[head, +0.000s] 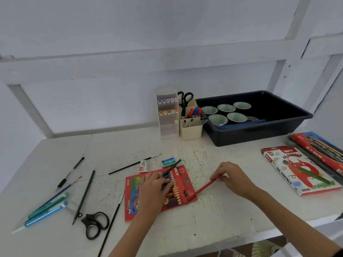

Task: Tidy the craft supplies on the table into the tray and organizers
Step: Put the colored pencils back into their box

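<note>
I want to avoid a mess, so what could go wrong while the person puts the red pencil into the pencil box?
1. The right hand holds the red pencil only at its far end and at a slant; its tip could jam against the pencil box edge.
2. The left hand presses on the box while seemingly gripping a green pencil, which might slip and roll.

An open red box of coloured pencils (182,184) lay flat on the worktop (213,216), a red pencil (203,188) slanting from its lower right corner, a green pencil (172,166) tilted over its top edge. Black scissors (95,225) and pens (46,212) lay scattered left; the dark tray (259,134), cream organizer (191,130) and clear organizer (168,127) stood side by side behind
</note>
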